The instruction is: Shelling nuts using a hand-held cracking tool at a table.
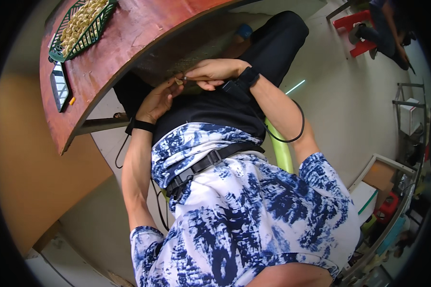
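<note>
Both my hands meet over my lap, just off the curved edge of the red wooden table. Between the fingertips of my left hand [159, 100] is a small tan piece [179, 81], nut-like in look, with the fingers curled around it. My right hand [215, 71] comes in from the right, its thumb and fingers pinched close against that piece. A tiny greyish tip shows at its fingertips, too small to name. Similar tan pieces [84, 20] fill a green plastic basket [92, 42] on the table.
On the red table [110, 52], a black-framed phone-like device [60, 88] lies beside a small orange object [72, 101]. A red stool [352, 21] and another person [385, 33] are at the far right. A cluttered shelf [388, 191] stands right; cables hang from my wrist straps.
</note>
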Demonstrator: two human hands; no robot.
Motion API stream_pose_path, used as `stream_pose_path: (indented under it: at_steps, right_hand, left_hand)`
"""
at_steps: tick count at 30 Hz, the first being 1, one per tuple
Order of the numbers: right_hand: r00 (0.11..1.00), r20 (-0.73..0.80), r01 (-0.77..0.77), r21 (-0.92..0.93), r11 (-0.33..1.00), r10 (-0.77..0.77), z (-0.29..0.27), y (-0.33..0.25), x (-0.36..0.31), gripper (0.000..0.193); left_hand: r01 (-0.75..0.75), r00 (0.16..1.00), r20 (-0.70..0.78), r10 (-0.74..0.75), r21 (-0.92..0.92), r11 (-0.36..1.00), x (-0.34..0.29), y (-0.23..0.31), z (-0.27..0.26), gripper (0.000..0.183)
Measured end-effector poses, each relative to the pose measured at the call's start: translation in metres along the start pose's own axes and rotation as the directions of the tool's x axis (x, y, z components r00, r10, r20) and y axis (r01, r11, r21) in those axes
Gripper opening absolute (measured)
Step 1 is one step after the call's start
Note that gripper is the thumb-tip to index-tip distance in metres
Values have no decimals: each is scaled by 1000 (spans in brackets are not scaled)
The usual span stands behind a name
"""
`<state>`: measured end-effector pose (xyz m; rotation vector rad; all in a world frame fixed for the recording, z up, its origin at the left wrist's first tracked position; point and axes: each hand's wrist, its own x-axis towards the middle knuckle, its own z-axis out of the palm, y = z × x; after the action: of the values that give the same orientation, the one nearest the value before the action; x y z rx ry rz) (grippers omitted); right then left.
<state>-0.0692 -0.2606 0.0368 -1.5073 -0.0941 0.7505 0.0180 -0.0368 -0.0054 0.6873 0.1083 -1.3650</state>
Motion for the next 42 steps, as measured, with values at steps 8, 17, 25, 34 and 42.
stream_pose_path:
  at_steps: [8, 17, 25, 34, 42]
  right_hand:
    - [996, -4, -91, -170, 981, 91, 7, 6, 4, 49]
    - [989, -57, -145, -256, 956, 135, 9, -4, 3, 47]
    - [987, 19, -150, -261, 954, 160, 6, 2, 9, 39]
    - [999, -11, -40, -315, 948, 39, 12, 8, 5, 40]
    - [999, -36, -29, -263, 964, 20, 15, 0, -2, 41]
  left_hand:
    - [86, 996, -24, -83, 180, 980, -1, 3, -1, 38]
    - [122, 991, -81, -102, 299, 946, 11, 6, -8, 29]
    - [138, 989, -98, -114, 293, 946, 9, 2, -4, 21]
    - [158, 986, -89, -140, 253, 955, 6, 2, 0, 20]
    - [170, 985, -16, -170, 196, 966, 11, 2, -6, 22]
